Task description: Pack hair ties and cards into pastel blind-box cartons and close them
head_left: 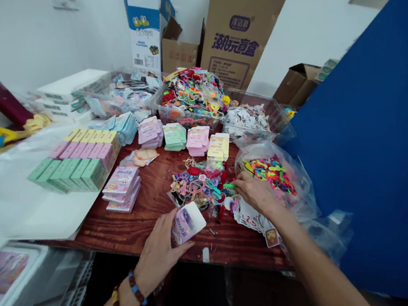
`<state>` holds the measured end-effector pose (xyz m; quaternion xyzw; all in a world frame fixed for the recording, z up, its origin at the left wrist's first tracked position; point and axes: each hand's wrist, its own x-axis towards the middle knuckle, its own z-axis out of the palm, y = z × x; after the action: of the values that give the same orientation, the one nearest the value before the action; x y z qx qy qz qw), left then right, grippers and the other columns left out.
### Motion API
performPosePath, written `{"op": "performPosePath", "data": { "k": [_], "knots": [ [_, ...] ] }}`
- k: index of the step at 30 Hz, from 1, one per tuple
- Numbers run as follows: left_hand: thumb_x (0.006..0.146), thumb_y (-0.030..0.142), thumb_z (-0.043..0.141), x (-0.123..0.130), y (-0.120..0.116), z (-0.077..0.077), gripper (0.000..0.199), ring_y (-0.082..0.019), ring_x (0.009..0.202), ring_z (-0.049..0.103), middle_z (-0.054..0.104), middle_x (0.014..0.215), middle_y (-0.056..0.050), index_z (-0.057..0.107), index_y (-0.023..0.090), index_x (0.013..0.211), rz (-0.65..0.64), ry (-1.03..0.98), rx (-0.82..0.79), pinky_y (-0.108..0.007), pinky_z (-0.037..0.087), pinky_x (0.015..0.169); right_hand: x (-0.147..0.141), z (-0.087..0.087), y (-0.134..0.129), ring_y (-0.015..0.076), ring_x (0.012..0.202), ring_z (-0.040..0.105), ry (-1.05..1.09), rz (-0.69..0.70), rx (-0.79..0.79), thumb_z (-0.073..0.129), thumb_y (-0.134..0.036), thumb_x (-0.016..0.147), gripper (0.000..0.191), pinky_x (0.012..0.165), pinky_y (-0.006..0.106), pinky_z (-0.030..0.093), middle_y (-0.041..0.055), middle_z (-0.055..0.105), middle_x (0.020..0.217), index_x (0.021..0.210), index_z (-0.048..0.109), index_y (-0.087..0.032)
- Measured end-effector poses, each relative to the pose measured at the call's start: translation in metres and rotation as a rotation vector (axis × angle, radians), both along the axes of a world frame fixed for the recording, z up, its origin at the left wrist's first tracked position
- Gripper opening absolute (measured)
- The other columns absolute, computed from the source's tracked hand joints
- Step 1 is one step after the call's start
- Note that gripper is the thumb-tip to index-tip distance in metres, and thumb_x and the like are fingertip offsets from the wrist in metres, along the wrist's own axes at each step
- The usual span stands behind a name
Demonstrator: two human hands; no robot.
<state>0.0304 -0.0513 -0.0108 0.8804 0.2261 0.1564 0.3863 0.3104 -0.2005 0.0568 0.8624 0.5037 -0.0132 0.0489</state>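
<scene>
Cradling a small purple box (pixel 184 226) in our left hand (pixel 157 247), we had thumb and fingers closed around its sides, its pale end flap standing out at the upper right. That end looked open, though we could not see what, if anything, lay inside. Ahead and to the right of this grip, our right hand (pixel 255 192) reached down with bent fingers beside a green piece (pixel 228 186); whether they had pinched it, we could not tell.

Just beyond the box lay a loose heap of trinkets (pixel 197 187), cords and bands crossing over one another. We judged the work in hand to be reaching among small pieces with the box kept ready. From there, a move would have called for a light, narrow pinch on one piece, free of the tangled cords, and a steady left hand with the flap unbent.

Under and beside our right forearm were white cards (pixel 250 215), and past the right fingers a clear bag (pixel 296 165) held bright bands (pixel 272 172). Left of the box grip, purple boxes (pixel 121 182) sat stacked on the table (pixel 110 233); farther left stood rows of green boxes (pixel 69 173), pink boxes (pixel 84 151) and yellow boxes (pixel 95 135). Farthest ahead, beyond both hands, a clear tub (pixel 189 119) was heaped with colourful pieces.
</scene>
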Motion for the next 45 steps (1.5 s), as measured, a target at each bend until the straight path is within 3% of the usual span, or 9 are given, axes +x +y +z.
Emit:
{"op": "performPosePath", "data": {
  "k": [6, 10, 13, 17, 22, 29, 35, 41, 45],
  "knots": [
    [0.082, 0.035, 0.075, 0.008, -0.011, 0.004, 0.071, -0.027, 0.120, 0.056, 0.059, 0.127, -0.009, 0.039, 0.023, 0.141, -0.070, 0.055, 0.086, -0.046, 0.049, 0.103, -0.027, -0.003, -0.025, 0.0190, 0.089, 0.063, 0.483, 0.115, 0.481, 0.053, -0.034, 0.097, 0.022, 0.077, 0.029, 0.046, 0.0055, 0.067, 0.099, 0.103, 0.070, -0.022],
    [0.083, 0.037, 0.073, 0.006, -0.013, 0.006, 0.070, -0.028, 0.119, 0.056, 0.059, 0.126, -0.009, 0.037, 0.023, 0.142, -0.070, 0.077, 0.131, -0.045, 0.050, 0.102, -0.054, -0.006, -0.022, 0.0125, 0.061, 0.058, 0.833, -0.043, 0.515, 0.055, -0.036, 0.094, 0.022, 0.059, 0.025, 0.044, 0.0018, 0.063, 0.089, 0.099, 0.068, -0.019],
    [0.085, 0.036, 0.072, 0.002, -0.008, 0.007, 0.070, -0.029, 0.120, 0.055, 0.057, 0.128, -0.010, 0.035, 0.022, 0.143, -0.063, 0.101, 0.182, -0.048, 0.048, 0.103, -0.071, 0.001, -0.024, 0.0122, 0.063, 0.057, 0.966, -0.030, 0.478, 0.055, -0.036, 0.093, 0.023, 0.060, 0.024, 0.043, 0.0018, 0.064, 0.092, 0.101, 0.068, -0.019],
    [0.084, 0.031, 0.072, -0.002, -0.007, 0.008, 0.073, -0.031, 0.124, 0.050, 0.054, 0.135, -0.012, 0.032, 0.020, 0.145, -0.138, 0.148, 0.288, -0.050, 0.045, 0.106, -0.093, 0.009, -0.028, 0.0151, 0.079, 0.060, 0.955, 0.134, 0.246, 0.055, -0.024, 0.091, 0.019, 0.071, 0.024, 0.041, 0.0008, 0.069, 0.088, 0.101, 0.072, -0.021],
    [0.083, 0.023, 0.072, -0.006, -0.012, 0.012, 0.079, -0.033, 0.124, 0.047, 0.053, 0.140, -0.011, 0.030, 0.019, 0.150, -0.308, 0.251, 0.381, -0.051, 0.044, 0.106, -0.125, 0.008, -0.031, 0.0141, 0.067, 0.056, 0.722, -0.016, 0.063, 0.063, -0.017, 0.082, 0.006, 0.060, 0.025, 0.030, 0.0019, 0.068, 0.076, 0.077, 0.067, -0.017],
    [0.083, 0.022, 0.072, -0.004, -0.015, 0.015, 0.078, -0.032, 0.122, 0.048, 0.054, 0.139, -0.011, 0.031, 0.018, 0.149, -0.336, 0.263, 0.370, -0.051, 0.045, 0.105, -0.147, 0.000, -0.022, 0.0103, 0.059, 0.050, 0.792, -0.206, 0.362, 0.058, -0.010, 0.079, 0.012, 0.057, 0.022, 0.030, -0.0038, 0.059, 0.066, 0.073, 0.055, -0.019],
    [0.084, 0.037, 0.072, -0.002, -0.015, 0.007, 0.076, -0.032, 0.124, 0.050, 0.054, 0.136, -0.016, 0.035, 0.014, 0.145, -0.202, 0.217, 0.341, -0.050, 0.046, 0.105, -0.157, -0.019, -0.001, 0.0112, 0.055, 0.050, 0.849, -0.431, 0.638, 0.057, -0.021, 0.084, 0.012, 0.057, 0.022, 0.034, -0.0045, 0.058, 0.060, 0.072, 0.057, -0.021],
    [0.086, 0.035, 0.069, 0.004, -0.019, 0.011, 0.070, -0.032, 0.124, 0.051, 0.053, 0.137, -0.014, 0.035, 0.016, 0.145, -0.136, 0.262, 0.275, -0.048, 0.050, 0.102, -0.158, -0.014, 0.011, 0.0124, 0.056, 0.047, 0.741, -0.515, 0.584, 0.060, -0.025, 0.083, 0.016, 0.054, 0.023, 0.030, -0.0040, 0.058, 0.060, 0.068, 0.059, -0.022],
    [0.088, 0.035, 0.065, 0.009, -0.021, 0.012, 0.065, -0.030, 0.121, 0.053, 0.056, 0.134, -0.011, 0.035, 0.019, 0.143, -0.089, 0.229, 0.232, -0.045, 0.052, 0.098, -0.159, -0.020, 0.016, 0.0144, 0.062, 0.055, 0.767, -0.527, 0.616, 0.057, -0.027, 0.085, 0.014, 0.059, 0.023, 0.037, -0.0029, 0.063, 0.065, 0.074, 0.063, -0.022]
  ]
}}
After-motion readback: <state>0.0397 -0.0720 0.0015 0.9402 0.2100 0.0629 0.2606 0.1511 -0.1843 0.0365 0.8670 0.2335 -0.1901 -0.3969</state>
